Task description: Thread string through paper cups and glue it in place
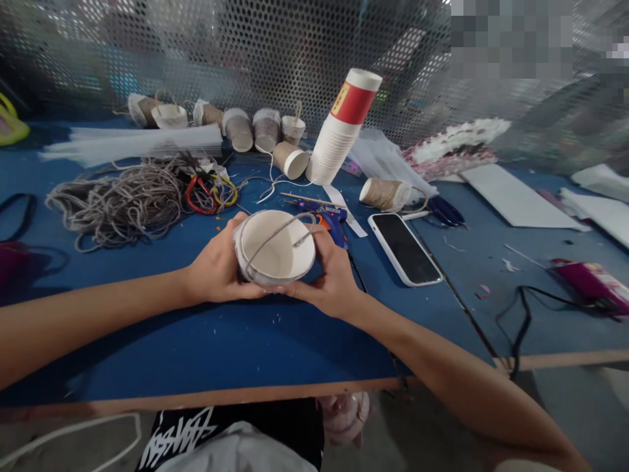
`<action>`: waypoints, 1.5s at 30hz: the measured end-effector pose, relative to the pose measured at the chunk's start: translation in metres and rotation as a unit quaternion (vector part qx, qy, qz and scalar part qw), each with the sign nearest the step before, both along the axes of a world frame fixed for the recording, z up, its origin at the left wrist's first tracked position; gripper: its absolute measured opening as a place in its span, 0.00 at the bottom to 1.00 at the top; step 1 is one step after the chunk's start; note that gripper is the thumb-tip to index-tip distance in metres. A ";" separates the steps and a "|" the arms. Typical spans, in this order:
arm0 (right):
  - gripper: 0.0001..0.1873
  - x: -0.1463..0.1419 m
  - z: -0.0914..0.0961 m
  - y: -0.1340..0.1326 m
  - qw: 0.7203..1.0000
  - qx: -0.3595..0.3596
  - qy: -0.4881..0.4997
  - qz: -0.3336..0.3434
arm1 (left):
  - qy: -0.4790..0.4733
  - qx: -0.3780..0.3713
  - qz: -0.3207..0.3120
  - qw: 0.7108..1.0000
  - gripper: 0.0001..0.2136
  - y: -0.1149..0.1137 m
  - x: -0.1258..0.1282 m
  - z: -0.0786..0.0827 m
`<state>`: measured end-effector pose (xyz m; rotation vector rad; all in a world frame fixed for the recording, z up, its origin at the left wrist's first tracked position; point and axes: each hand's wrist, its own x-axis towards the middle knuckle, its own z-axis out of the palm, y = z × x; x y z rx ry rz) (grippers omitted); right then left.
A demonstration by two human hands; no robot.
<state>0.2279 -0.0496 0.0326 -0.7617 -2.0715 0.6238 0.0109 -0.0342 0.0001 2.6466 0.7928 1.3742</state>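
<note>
Mid-frame, the left hand (216, 262) and right hand (339, 275) clasp a wrapped paper cup (276, 261) already bearing a cord handle (276, 232), while the upper-centre cup stack (334, 144) lacks any.

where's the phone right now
In the head view, the phone lies on the blue table, to the right of the person's right hand and just nearer the person than a brown-wrapped cup on its side.

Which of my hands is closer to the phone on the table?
Right. Your right hand is just left of the phone, not touching it; your left hand is farther away, across the cup.
</note>
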 end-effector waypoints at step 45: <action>0.11 0.026 0.034 0.020 0.936 0.264 -0.222 -0.073 | -0.029 0.058 -0.033 0.997 0.32 0.001 0.004 0.010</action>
